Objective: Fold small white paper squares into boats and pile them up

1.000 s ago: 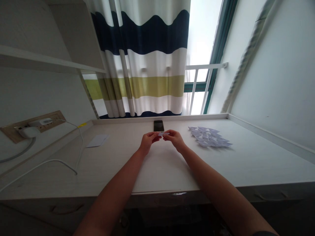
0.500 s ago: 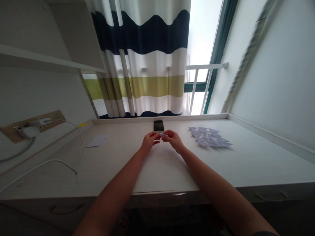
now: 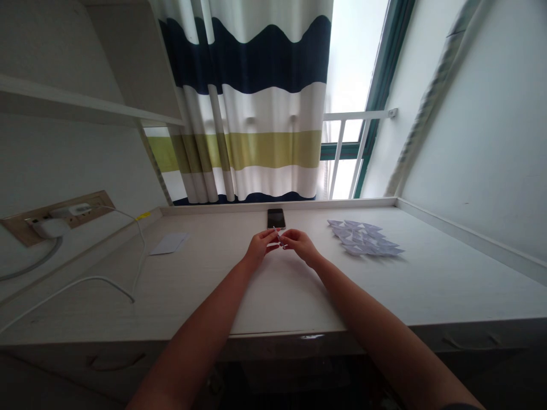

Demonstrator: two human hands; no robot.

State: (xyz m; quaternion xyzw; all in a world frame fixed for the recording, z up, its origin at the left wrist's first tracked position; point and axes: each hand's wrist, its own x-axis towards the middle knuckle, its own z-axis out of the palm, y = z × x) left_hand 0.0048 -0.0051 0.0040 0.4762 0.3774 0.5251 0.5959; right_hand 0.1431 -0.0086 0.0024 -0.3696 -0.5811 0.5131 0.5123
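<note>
A small piece of folded white paper [image 3: 278,236] is held up between my two hands, over the middle of the desk. My left hand [image 3: 258,246] pinches it from the left, and my right hand [image 3: 299,244] grips it with the fingertips from the right. The paper stands on edge, so its folded shape is hard to make out. Just behind the fingers lies a dark phone [image 3: 276,218]. Several folded white paper pieces [image 3: 363,237] with pointed ends lie in overlapping rows to the right of my right hand.
Flat white paper sheets [image 3: 170,243] lie at the left of the desk [image 3: 205,285]. Near them a white cable [image 3: 140,245] runs from a charger in the wall socket [image 3: 77,212]. A raised ledge [image 3: 213,209] borders the back, below a striped curtain [image 3: 273,114].
The paper between my hands has turned from lying nearly level to a steep tilt. My right fingers have shifted slightly lower on it. The paper pieces and phone stay put.
</note>
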